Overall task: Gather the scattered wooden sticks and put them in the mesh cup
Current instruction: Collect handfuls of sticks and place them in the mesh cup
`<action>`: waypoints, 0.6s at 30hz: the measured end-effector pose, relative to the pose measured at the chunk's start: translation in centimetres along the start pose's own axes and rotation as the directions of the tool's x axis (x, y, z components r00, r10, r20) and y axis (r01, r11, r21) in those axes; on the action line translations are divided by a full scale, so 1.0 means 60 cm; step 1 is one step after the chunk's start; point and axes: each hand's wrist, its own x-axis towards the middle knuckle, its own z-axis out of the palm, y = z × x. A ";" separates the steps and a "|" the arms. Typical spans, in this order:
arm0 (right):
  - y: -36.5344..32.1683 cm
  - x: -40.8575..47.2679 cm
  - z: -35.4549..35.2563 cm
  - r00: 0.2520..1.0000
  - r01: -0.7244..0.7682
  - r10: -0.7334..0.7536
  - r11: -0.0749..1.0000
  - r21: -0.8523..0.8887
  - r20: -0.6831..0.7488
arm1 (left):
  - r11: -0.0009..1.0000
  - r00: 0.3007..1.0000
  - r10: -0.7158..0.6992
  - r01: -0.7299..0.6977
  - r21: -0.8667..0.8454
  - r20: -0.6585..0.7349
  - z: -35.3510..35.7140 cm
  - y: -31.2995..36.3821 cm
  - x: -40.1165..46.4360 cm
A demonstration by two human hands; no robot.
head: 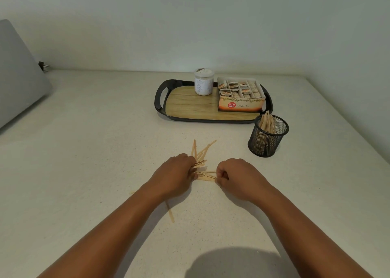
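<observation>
While pinching one end of a few wooden sticks, right hand found curled; left hand gripping a fanned bundle. Judged at risk: uneven ends slipping loose on lifting. One stray stick under the left forearm, easily missed. Mesh cup well apart, upright, partly filled; could tip if struck.
</observation>
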 end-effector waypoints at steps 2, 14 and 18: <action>-0.001 -0.001 0.006 0.999 0.016 -0.016 1.000 -0.006 -0.028 | 1.000 0.999 0.002 -0.002 0.024 -0.032 0.003 0.001 -0.002; 0.002 -0.007 0.064 0.941 0.050 -0.080 0.994 -0.099 -0.329 | 0.935 0.998 -0.002 -0.021 -0.354 -0.064 -0.044 0.032 0.031; -0.004 -0.003 0.068 0.915 0.057 -0.118 0.985 -0.166 -0.385 | 0.780 0.992 0.032 -0.102 -0.618 -0.124 -0.072 0.096 0.080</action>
